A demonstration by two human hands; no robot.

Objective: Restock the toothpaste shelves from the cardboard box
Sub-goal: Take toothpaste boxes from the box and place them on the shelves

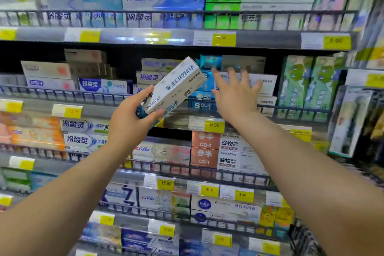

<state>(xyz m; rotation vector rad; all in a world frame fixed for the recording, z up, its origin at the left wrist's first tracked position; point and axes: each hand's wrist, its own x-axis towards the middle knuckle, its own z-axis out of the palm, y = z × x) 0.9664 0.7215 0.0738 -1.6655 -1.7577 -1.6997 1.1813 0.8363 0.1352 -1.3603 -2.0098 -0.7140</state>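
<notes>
Grey wire-fronted shelf ahead. The long white-and-teal cardboard toothpaste carton hung tilted before it. Light, stiff, crushable, I judged, and best taken round its lower end. My left hand had exactly that grip. My right hand was spread wide and empty by the stacked white cartons.

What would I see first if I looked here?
The left hand holds a white toothpaste box, tilted, in the middle. The right hand, fingers spread, reaches toward white boxes on the shelf beside it. Yellow price tags line the shelf edges.
</notes>
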